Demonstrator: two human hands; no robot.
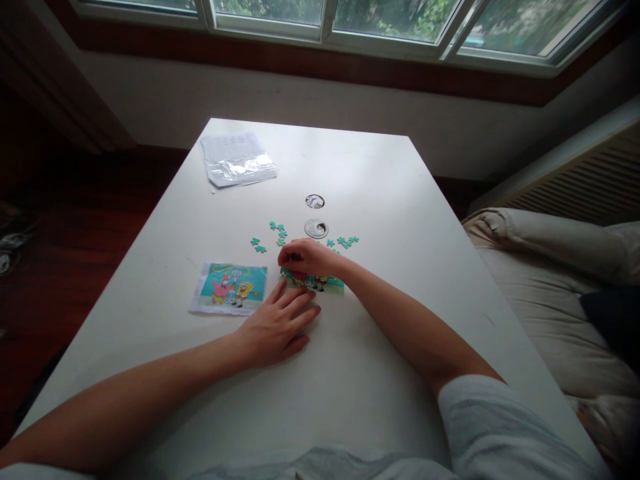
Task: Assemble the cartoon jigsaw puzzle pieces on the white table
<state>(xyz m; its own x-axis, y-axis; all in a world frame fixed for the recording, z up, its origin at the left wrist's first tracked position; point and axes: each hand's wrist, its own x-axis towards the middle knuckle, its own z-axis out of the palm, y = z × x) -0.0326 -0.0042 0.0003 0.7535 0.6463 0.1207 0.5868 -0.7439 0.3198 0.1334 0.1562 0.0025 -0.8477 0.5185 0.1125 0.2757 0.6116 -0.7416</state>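
A partly joined jigsaw puzzle [330,287] with cartoon figures lies on the white table in front of me. My left hand [280,323] rests flat with fingers spread, its fingertips at the puzzle's lower left edge. Over the puzzle's upper left part, my right hand [307,257] is bent with thumb and fingers closed together; what they pinch, if anything, is hidden. Left of the puzzle is a picture sheet [235,287] with the same kind of cartoon figures. Loose teal puzzle pieces [283,234] lie beyond my right hand, and more pieces [345,242] are to its right.
A clear plastic bag with papers [237,160] lies at the table's far left. Two round fittings [316,228] are set in the white table [380,180]. Beyond stand a wall and window [390,20]; a beige cushioned seat [530,293] is at the right.
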